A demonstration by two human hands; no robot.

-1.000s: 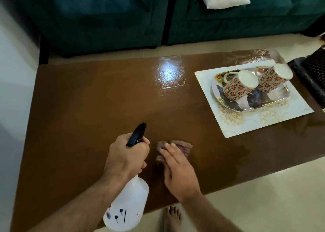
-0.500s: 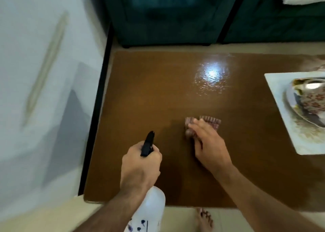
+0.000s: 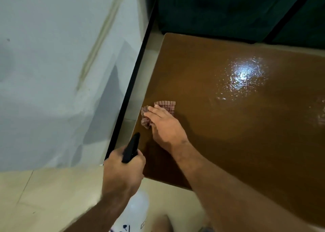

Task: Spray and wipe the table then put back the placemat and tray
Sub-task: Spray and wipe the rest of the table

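Observation:
My right hand (image 3: pixel 165 124) lies flat on a small checked cloth (image 3: pixel 167 106), pressing it to the brown table (image 3: pixel 237 126) right at the table's left edge. My left hand (image 3: pixel 124 172) grips the neck of a white spray bottle (image 3: pixel 135 212) with a black trigger head (image 3: pixel 131 148), held just off the table's near left corner. A wet, shiny patch (image 3: pixel 242 77) glints on the table to the right of the cloth. The placemat and tray are out of view.
A pale wall (image 3: pixel 52 73) with a black skirting strip (image 3: pixel 133 84) runs close along the table's left side. A dark green sofa (image 3: pixel 228 10) stands behind the table. Beige floor tiles (image 3: pixel 44 196) and my bare foot (image 3: pixel 161 223) show below.
My right hand has slid the cloth leftward across the table to its left edge. My view has swung left, so the placemat, tray and mugs have left the frame.

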